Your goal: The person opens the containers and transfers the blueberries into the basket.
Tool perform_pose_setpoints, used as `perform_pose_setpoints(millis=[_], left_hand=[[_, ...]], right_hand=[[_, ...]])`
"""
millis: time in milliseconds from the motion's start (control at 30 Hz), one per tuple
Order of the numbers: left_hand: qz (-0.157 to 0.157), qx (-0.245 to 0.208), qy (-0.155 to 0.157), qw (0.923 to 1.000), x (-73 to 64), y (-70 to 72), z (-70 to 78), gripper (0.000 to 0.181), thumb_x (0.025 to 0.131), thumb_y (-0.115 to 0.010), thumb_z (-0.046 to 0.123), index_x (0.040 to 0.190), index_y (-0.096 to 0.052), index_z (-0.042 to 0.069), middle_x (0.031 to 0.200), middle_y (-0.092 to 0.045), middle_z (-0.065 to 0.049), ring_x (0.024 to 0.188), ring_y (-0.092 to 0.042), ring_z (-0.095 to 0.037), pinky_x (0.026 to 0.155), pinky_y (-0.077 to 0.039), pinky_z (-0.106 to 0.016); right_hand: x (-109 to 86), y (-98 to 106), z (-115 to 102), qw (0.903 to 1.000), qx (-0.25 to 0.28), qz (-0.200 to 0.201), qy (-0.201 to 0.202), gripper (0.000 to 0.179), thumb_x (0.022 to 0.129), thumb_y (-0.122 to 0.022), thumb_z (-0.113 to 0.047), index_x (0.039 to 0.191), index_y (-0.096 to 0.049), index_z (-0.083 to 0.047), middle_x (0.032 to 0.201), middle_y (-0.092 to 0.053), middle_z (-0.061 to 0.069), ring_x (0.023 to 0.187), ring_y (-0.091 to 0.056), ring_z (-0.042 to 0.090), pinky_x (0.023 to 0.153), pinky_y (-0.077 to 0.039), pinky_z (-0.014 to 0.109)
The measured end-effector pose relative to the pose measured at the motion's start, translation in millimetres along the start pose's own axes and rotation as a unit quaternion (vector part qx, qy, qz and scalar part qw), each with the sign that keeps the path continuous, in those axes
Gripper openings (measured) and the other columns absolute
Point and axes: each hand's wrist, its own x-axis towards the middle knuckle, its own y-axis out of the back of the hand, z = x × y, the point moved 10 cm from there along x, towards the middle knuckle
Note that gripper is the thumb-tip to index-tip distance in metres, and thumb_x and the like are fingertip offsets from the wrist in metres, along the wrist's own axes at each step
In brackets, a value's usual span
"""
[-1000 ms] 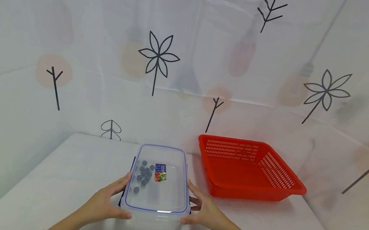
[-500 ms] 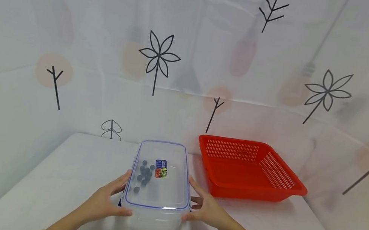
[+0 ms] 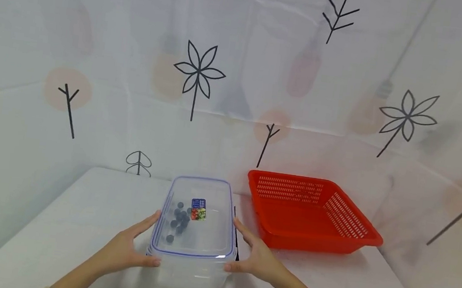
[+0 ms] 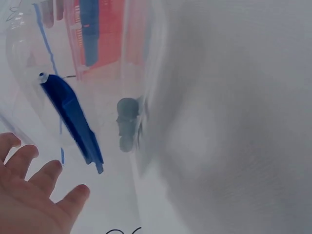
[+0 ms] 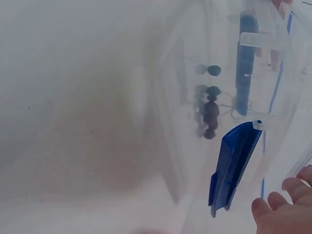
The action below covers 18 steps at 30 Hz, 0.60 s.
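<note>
A clear plastic food container [image 3: 192, 276] stands before me, its clear lid [image 3: 216, 237] edged in blue and bearing a fruit label [image 3: 198, 209]. My left hand [image 3: 127, 248] holds the lid's left side, thumb at the near corner and fingers along the edge. On the opposite side my right hand [image 3: 259, 259] grips it in the same way. Blue latches hang unclipped at the sides, one left latch [image 4: 73, 119] in the left wrist view and one right latch [image 5: 235, 165] in the right wrist view. Several small dark round balls [image 3: 181, 219] show through the plastic.
A red plastic basket [image 3: 305, 240] with slotted walls stands behind and to the right of the container. The white table [image 3: 58, 233] ends at a white patterned cloth backdrop [image 3: 237, 92].
The lid has moved slightly away from me and then left relative to the balls, the label shifting with it. Both hands have drifted a little left. The basket stays put.
</note>
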Motion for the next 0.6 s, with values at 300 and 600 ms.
perform_pose_setpoints(millis=[300, 600], left_hand=[[0.014, 0.012, -0.017, 0.9997, 1.0, 19.0, 5.5, 0.104, 0.062, -0.086, 0.035, 0.147, -0.029, 0.018, 0.148, -0.025, -0.017, 0.132, -0.024, -0.043, 0.096, -0.024, -0.066], [0.022, 0.007, -0.041, 0.9989, -2.3, 35.7, 5.1, 0.102, 0.063, -0.085, 0.034, 0.146, -0.031, 0.010, 0.146, -0.031, -0.017, 0.129, -0.029, -0.043, 0.097, -0.028, -0.063]], right_hand=[[4.2, -3, -14, 0.9995, -0.029, 0.007, 0.010, 0.099, 0.066, -0.083, -0.034, 0.148, -0.027, -0.022, 0.149, -0.028, 0.012, 0.132, -0.027, 0.040, 0.093, -0.032, 0.063], [9.5, -8, -32, 0.9996, -0.026, 0.006, 0.008, 0.098, 0.067, -0.082, -0.034, 0.148, -0.028, -0.022, 0.147, -0.030, 0.015, 0.130, -0.030, 0.041, 0.090, -0.035, 0.064]])
